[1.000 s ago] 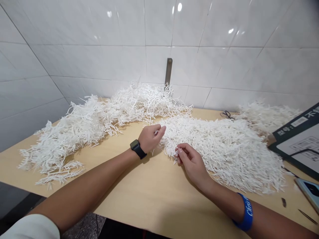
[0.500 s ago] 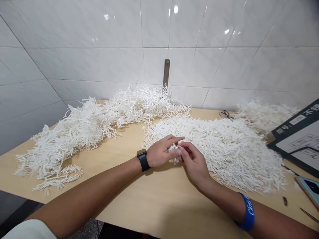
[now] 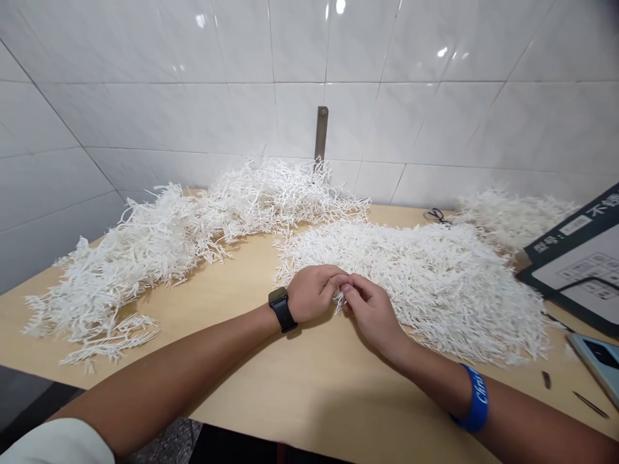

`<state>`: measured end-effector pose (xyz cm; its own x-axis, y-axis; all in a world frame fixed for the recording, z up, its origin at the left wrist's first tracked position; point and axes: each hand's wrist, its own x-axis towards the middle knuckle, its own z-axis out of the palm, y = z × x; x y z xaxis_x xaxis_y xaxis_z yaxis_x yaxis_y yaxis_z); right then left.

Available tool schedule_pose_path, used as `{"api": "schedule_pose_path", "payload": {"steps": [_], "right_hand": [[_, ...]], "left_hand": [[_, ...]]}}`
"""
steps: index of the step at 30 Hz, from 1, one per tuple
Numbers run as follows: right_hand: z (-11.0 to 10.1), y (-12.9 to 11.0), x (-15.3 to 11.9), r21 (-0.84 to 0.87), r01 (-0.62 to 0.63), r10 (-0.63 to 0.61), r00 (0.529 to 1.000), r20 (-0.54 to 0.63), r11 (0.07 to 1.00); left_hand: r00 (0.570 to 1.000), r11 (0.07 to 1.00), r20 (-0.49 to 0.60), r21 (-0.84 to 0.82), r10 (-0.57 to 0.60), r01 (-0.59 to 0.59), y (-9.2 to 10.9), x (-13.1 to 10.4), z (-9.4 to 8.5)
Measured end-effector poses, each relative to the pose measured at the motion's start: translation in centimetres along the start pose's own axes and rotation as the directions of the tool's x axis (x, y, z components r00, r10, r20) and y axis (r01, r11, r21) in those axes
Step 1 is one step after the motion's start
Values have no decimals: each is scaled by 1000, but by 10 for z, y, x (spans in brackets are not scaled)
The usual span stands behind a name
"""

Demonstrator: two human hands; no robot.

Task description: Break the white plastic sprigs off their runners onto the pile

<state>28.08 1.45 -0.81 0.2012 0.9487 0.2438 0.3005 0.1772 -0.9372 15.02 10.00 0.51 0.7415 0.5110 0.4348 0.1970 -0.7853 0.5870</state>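
Note:
My left hand [image 3: 314, 291], with a black watch at the wrist, is closed on a small tuft of white branching plastic pieces [image 3: 340, 301]. My right hand [image 3: 373, 312] meets it, thumb and fingers pinched at the same tuft. Both hands are just over the table, at the near left edge of a broad pile of short white pieces [image 3: 435, 283]. To the left lies a looser, curved heap of longer white branched strands [image 3: 159, 241]. Exactly what the fingertips grip is partly hidden.
On the wooden table [image 3: 300, 380], a dark box with printed text [image 3: 580, 258] leans at the right, with a phone [image 3: 597, 364] and tweezers [image 3: 590, 404] near it. Another white heap [image 3: 517, 216] lies behind. A metal strip [image 3: 321, 135] stands against the tiled wall.
My left fingers, extended before, have curled in and now meet the right fingertips at the white tuft. The view has shifted slightly.

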Motion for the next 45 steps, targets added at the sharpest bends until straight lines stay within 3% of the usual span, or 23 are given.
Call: {"api": "schedule_pose_path", "payload": {"steps": [5,8,10,13,16,20,24,31,35,40,45], "right_hand": [[0,1,-3,27,22,-22,1000,7,999],[-2,4,-6,-29,91,-92,995,-27,995],[-3,6,-6,-83,118,-123,991,-57,990],[-4,6,-1,-214,199,-229,965,-128,956],[-4,3,1,-313,289,-353,920,-172,905],[-4,-2,-5,-168,285,-302,950,-82,944],[-2,0,-8,3,257,-257,964,63,966],[-1,4,-5,150,138,-148,987,58,979],[0,3,-5,139,119,-129,989,68,983],[-3,3,-6,104,112,-113,994,1,988],[-4,1,-7,107,76,-68,995,-75,991]], "left_hand": [[992,967,-32,-227,-124,114,2,5,0],[943,884,-113,-398,-312,245,-5,11,-12],[911,870,-204,-426,-359,248,-11,14,-21],[929,918,-257,-360,-267,164,-15,14,-27],[977,948,-195,-316,-85,19,-10,8,-18],[997,956,-30,-284,66,-72,-2,1,-4],[997,975,48,-217,55,-43,0,-1,-4],[990,985,121,-166,76,-55,-3,-2,-9],[983,978,150,-192,107,-77,-6,-1,-9],[980,960,114,-247,164,-131,-7,2,-13],[993,972,-8,-203,118,-117,-6,3,-14]]}}
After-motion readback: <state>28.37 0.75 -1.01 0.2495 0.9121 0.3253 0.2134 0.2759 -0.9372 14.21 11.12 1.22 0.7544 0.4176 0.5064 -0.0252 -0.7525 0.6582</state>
